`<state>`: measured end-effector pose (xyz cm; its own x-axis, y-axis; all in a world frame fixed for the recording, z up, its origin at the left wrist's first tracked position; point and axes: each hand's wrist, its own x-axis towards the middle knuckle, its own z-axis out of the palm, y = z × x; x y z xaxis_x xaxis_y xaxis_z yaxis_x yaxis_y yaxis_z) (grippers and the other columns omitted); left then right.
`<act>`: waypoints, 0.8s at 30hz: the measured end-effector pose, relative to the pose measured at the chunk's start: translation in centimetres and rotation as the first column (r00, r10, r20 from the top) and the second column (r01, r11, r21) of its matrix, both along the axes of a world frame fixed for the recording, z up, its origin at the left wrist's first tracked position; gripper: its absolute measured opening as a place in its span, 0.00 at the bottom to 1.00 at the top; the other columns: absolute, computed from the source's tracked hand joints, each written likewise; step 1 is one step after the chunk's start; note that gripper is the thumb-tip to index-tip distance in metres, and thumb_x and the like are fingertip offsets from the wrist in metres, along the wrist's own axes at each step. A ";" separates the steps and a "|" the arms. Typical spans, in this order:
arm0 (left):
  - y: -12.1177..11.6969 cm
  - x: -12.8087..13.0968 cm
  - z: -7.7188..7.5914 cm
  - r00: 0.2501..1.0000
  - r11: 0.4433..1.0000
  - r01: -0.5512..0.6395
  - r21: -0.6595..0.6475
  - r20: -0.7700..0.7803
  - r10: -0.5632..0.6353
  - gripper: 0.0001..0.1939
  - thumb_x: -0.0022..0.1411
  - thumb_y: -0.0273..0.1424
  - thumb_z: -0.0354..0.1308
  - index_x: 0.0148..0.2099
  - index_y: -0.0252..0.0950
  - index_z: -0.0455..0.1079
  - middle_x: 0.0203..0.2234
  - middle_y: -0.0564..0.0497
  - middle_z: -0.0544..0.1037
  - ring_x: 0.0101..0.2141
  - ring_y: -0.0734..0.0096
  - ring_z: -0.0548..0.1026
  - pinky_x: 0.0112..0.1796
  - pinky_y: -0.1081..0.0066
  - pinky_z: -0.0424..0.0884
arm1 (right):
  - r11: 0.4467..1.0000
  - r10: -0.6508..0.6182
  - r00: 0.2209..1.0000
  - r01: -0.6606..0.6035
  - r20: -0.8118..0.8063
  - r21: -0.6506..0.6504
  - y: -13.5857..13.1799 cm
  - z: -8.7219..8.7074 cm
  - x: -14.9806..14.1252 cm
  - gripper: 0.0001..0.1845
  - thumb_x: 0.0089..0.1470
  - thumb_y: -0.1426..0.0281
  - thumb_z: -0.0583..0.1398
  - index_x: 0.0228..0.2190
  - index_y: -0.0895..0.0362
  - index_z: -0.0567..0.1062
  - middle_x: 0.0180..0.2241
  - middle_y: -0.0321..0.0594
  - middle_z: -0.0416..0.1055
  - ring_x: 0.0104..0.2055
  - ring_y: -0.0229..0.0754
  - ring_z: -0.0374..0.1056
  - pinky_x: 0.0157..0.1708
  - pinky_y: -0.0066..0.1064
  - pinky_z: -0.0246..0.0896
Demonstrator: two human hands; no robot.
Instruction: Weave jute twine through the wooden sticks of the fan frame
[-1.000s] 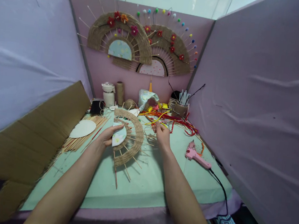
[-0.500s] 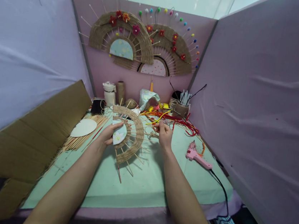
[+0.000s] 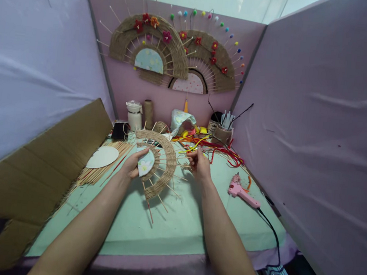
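Holding half-round twine fan over mid-table in left hand, with thumb pressed on cloth centre. Curling right hand beside right-side sticks; cannot tell if gripping any. Apparently working stick ends; next, calling for steady left grip, fine fingertip control.

The left hand grips a woven half-round fan by its flowered fabric centre. The right hand, fingers bent, is at the outer stick tips; whether it pinches one is hard to tell. A pink glue gun lies rightward on the green tablecloth.
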<state>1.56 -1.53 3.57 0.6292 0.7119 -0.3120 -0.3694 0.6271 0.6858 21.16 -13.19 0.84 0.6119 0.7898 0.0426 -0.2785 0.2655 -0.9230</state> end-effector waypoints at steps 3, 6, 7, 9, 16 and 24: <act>-0.1 0.1 -0.1 1.000 1.000 0.001 0.004 0.013 -0.001 0.09 0.62 0.23 0.48 0.40 0.28 0.70 0.24 0.44 0.80 0.26 0.64 0.79 0.31 0.68 0.77 | 0.976 0.199 0.979 -0.202 -0.052 -0.074 0.0 0.0 -0.4 0.35 0.41 0.38 0.54 0.18 0.59 0.72 0.15 0.33 0.56 0.15 0.29 0.46 0.15 0.26 0.36; -0.2 0.3 -0.2 1.000 1.000 -0.007 0.002 0.020 0.007 0.09 0.62 0.23 0.49 0.41 0.27 0.70 0.26 0.43 0.80 0.26 0.63 0.79 0.32 0.67 0.77 | 0.953 0.283 0.956 -0.289 -0.081 -0.085 -0.1 0.2 -0.7 0.36 0.41 0.37 0.52 0.18 0.59 0.72 0.14 0.33 0.55 0.14 0.29 0.44 0.16 0.26 0.34; -0.2 0.3 -0.3 1.000 1.000 -0.019 -0.002 0.019 0.019 0.10 0.61 0.23 0.50 0.42 0.27 0.70 0.26 0.43 0.80 0.27 0.63 0.79 0.32 0.67 0.77 | 0.954 0.285 0.955 -0.291 -0.084 -0.075 -0.1 0.3 -0.7 0.36 0.41 0.37 0.52 0.18 0.59 0.73 0.13 0.33 0.55 0.14 0.29 0.44 0.16 0.26 0.34; -0.3 0.4 -0.3 0.999 0.999 -0.039 -0.005 0.027 0.039 0.11 0.60 0.23 0.51 0.44 0.28 0.70 0.27 0.43 0.80 0.27 0.63 0.79 0.33 0.67 0.77 | 0.960 0.268 0.960 -0.274 -0.079 -0.065 -0.2 0.4 -0.7 0.34 0.41 0.38 0.54 0.18 0.59 0.73 0.13 0.32 0.55 0.15 0.29 0.44 0.16 0.26 0.34; -0.5 0.7 -0.6 0.998 0.998 -0.058 0.008 0.001 0.058 0.12 0.59 0.23 0.53 0.45 0.30 0.70 0.25 0.45 0.80 0.25 0.64 0.79 0.33 0.68 0.77 | 0.973 0.201 0.979 -0.203 -0.024 -0.114 -0.2 0.1 -0.8 0.20 0.37 0.53 0.65 0.21 0.59 0.74 0.15 0.31 0.58 0.15 0.28 0.45 0.16 0.26 0.34; -2.1 0.2 -0.3 0.970 0.973 0.163 0.166 0.153 -0.189 0.19 0.57 0.23 0.53 0.51 0.28 0.68 0.37 0.38 0.80 0.41 0.57 0.77 0.43 0.61 0.73 | 0.987 0.144 0.984 -0.151 -0.101 -0.064 -0.3 0.3 -0.5 0.16 0.37 0.58 0.64 0.19 0.59 0.73 0.12 0.28 0.53 0.15 0.28 0.44 0.15 0.24 0.35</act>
<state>1.72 -3.65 3.22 0.7826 0.6161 -0.0892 -0.3798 0.5860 0.7158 20.70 -13.47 1.17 0.4873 0.8704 -0.0699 -0.3980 0.1500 -0.9050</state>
